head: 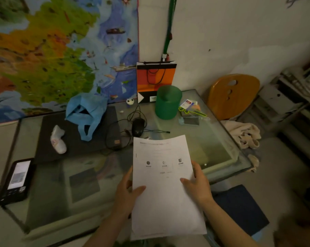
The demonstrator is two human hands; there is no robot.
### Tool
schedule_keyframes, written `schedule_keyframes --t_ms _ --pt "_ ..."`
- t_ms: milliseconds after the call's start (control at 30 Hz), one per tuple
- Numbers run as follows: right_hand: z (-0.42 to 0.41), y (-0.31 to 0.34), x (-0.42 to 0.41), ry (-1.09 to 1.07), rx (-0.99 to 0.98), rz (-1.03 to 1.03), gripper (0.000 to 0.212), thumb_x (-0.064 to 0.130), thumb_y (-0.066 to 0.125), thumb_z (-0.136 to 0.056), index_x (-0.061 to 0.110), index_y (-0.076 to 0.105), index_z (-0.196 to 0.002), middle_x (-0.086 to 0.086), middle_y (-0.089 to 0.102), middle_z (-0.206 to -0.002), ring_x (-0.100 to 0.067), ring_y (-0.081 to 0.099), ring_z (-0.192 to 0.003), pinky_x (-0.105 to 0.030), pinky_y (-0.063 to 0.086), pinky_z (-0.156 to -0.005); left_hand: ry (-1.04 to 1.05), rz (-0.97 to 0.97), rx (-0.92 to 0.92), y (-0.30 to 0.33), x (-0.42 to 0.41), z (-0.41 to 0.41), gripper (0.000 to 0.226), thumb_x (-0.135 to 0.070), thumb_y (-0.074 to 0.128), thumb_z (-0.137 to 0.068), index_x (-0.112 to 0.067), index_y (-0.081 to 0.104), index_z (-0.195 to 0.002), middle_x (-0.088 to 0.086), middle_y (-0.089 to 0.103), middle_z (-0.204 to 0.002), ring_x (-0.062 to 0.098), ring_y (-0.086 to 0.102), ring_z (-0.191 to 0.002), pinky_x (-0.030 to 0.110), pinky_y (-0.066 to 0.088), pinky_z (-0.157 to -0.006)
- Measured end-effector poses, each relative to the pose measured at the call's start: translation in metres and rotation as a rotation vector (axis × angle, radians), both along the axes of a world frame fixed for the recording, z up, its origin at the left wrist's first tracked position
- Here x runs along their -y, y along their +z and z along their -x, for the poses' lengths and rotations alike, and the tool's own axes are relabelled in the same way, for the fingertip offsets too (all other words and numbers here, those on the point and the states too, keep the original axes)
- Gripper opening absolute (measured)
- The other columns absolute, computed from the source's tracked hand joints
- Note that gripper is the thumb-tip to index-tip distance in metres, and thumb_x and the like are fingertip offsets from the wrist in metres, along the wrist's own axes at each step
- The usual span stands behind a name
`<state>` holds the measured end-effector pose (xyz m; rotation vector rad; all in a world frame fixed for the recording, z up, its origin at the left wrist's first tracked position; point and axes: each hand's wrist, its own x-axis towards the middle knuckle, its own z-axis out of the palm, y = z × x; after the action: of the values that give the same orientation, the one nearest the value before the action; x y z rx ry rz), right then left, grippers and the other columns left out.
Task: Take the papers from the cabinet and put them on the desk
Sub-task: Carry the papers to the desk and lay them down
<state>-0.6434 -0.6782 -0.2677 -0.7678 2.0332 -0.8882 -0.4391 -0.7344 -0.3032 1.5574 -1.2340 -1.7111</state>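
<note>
I hold the papers (pixel 165 186) in both hands above the near right part of the desk (pixel 220 139). My left hand (pixel 126 195) pinches the left edge, thumb lying on the printed face and the other fingers hidden beneath. My right hand (pixel 198 184) pinches the right edge the same way, thumb on top. Neither hand is spread free; both are pressed onto the sheets.

The stack's long axis runs away from me, its far short edge pointing toward the black mouse (pixel 138 127) and its near edge hanging past the desk's front rim toward my body. The 2 hands grip at about the same height along the sheets, so neither is clearly nearer the glass; the bare patch of desk lies directly under and just ahead of the far half. I judge the coming move to be a straight lowering, with a small push forward so the whole sheet rests on the glass rather than overhanging.

Whether the stack touches the desk yet, I cannot tell.

Of containers, the green cylindrical tub (pixel 168 102) stands closed or inverted, so its contents are hidden. The blue bag (pixel 85 114) lies slumped and looks empty. The orange paper bag (pixel 156 81) stands against the wall, its inside out of sight.
</note>
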Motion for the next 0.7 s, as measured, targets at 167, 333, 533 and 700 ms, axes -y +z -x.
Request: schedule_keyframes --t_ms 167,333,533,700 --pt "0.062 -0.014 0.042 0.012 -0.048 -0.091 0.063 -0.004 0.064 -0.081 0.018 0.039 -0.135 -0.01 0.058 -0.131 -0.029 0.051 -0.123 -0.041 0.041 -0.104 -0.06 -0.083 0.019 -0.02 0.04 0.062 0.075 -0.005 0.066 -0.08 -0.036 0.032 -0.139 0.007 0.05 -0.137 0.032 0.05 -0.122 0.056 0.046 -0.098" --pt "0.117 -0.036 0.077 0.083 -0.067 -0.178 0.063 0.0 0.064 -0.082 0.021 0.038 -0.136 -0.013 0.057 -0.132 -0.032 0.05 -0.124 -0.044 0.043 -0.102 0.004 -0.13 0.084 -0.034 0.061 0.117 0.077 0.001 0.065 -0.078 -0.035 0.034 -0.138 0.007 0.054 -0.132 0.031 0.052 -0.119 0.052 0.05 -0.094" --pt "0.165 -0.061 0.107 0.18 -0.08 -0.224 0.058 0.001 0.062 -0.083 0.018 0.039 -0.133 -0.012 0.058 -0.126 -0.032 0.055 -0.116 -0.047 0.046 -0.098 0.107 -0.08 0.205 -0.044 0.068 0.169 0.074 0.002 0.063 -0.078 -0.032 0.036 -0.138 0.008 0.052 -0.132 0.025 0.052 -0.116 0.045 0.052 -0.091" --pt "0.184 -0.079 0.115 0.257 -0.166 -0.242 0.05 0.007 0.066 -0.079 0.016 0.045 -0.123 -0.011 0.058 -0.121 -0.029 0.057 -0.108 -0.046 0.051 -0.092 0.119 -0.02 0.35 -0.052 0.068 0.191 0.078 0.004 0.062 -0.076 -0.026 0.032 -0.141 0.012 0.056 -0.126 0.02 0.053 -0.102 0.038 0.05 -0.089"
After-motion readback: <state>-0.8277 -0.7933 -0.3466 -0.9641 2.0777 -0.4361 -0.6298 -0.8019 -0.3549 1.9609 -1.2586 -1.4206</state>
